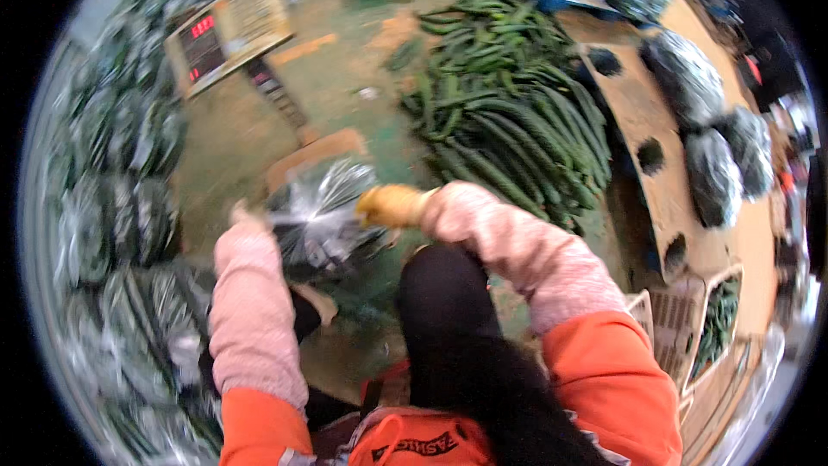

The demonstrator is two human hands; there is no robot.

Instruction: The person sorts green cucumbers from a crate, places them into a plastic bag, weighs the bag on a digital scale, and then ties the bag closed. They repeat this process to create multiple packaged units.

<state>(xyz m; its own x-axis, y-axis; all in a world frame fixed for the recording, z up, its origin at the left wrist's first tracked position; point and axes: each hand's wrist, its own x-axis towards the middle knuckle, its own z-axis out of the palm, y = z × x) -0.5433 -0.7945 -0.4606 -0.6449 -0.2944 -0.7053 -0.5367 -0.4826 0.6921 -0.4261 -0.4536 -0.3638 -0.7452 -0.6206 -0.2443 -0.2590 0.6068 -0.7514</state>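
My right hand (391, 205), in a yellow glove, is shut on the gathered plastic at the right side of a clear plastic bag (323, 243) with dark green contents. The bag lies low in front of me, against the near edge of a tan scale platform (317, 154). My left hand (249, 215) is blurred at the bag's left side, where the plastic stretches towards it; its fingers cannot be made out. A large pile of cucumbers (517, 123) lies on the floor ahead to the right.
A scale display (226, 29) with red digits stands ahead left. Bagged green vegetables (123, 123) are stacked along the left. At right are a cardboard sheet (637, 123) with dark holes, filled plastic bags (686, 77) and a plastic crate (679, 317) with green vegetables.
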